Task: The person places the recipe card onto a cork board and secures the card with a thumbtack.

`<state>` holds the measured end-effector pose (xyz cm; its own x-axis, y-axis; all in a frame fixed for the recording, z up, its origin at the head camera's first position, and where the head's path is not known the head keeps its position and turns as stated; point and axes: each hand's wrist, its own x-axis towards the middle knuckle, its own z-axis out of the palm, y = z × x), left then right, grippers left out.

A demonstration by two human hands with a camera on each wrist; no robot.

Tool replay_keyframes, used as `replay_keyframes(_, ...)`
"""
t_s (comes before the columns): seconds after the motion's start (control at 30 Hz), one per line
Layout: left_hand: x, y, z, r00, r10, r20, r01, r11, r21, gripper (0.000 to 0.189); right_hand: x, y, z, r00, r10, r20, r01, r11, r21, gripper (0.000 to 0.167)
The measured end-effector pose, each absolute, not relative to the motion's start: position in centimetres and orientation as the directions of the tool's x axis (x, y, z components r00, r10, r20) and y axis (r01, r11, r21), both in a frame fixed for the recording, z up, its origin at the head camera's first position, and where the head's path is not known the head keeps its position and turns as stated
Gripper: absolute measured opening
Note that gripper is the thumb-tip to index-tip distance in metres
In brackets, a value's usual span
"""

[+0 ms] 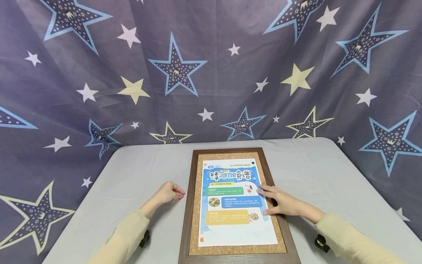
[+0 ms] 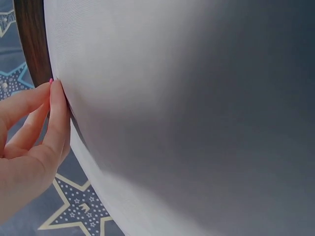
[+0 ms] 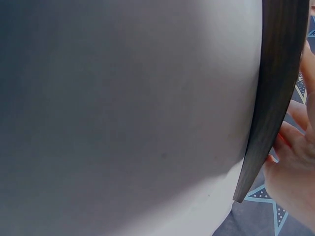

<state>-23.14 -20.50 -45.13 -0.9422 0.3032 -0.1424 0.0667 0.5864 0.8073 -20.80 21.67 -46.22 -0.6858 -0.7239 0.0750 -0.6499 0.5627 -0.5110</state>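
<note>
A printed paper poster [image 1: 237, 234] with blue, green and yellow panels lies on a cork board [image 1: 194, 234] with a brown wooden frame [image 1: 188, 220]. Across the frame's right side reaches my right hand [image 1: 280, 202], fingers spread, its fingertips at the poster's right edge. Just left of the frame my left hand [image 1: 168, 193] has its fingers loosely bent, with nothing clearly visible in it. In the left wrist view, the left thumb and fingertips come together near the frame's edge; a tiny pink spot shows there, too small to identify. A black pin [image 1: 253, 163] is at the poster's top right corner.
An orange pin [image 1: 202, 239] marks the poster's lower left corner. The board lies on a table covered with grey cloth [image 1: 148, 161]. Behind the table hangs a star-patterned curtain [image 1: 211, 88].
</note>
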Motion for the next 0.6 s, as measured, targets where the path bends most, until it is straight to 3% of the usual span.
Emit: replay_keyframes(0.6, -23.04, -21.05, -45.24, -0.92, 0.359, -0.157, 0.075, 0.553, 0.83, 0.012, -20.73, 21.58, -46.21, -0.691, -0.72, 0.07, -0.639, 0.563, -0.524, 0.072)
